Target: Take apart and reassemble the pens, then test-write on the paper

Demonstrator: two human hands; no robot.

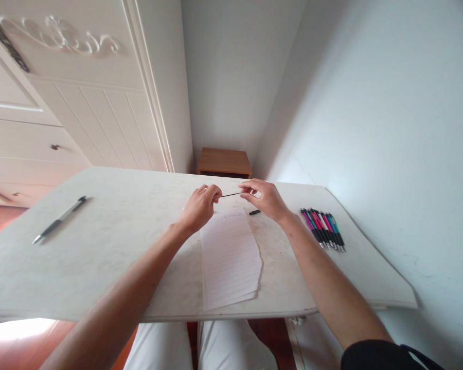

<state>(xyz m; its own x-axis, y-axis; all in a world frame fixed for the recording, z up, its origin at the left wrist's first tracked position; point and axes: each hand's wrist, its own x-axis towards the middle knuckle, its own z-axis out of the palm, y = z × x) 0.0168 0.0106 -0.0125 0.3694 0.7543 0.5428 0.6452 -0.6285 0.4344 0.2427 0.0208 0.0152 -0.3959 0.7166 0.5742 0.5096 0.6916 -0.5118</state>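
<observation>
Both hands meet above the far end of a lined paper sheet (230, 257) on a white table (119, 241). A thin dark rod, probably a pen refill (230, 195), spans between them. My left hand (199, 206) pinches its left end with curled fingers. My right hand (263, 198) pinches its right end between thumb and fingertips. A small black pen part (254, 211) lies on the table just under my right hand.
Several coloured pens (324, 228) lie in a row at the right of the table. A single black-and-silver pen (59, 219) lies at the far left. A white wardrobe (73, 87) stands left, a wooden cabinet (224, 162) behind the table, a wall close right.
</observation>
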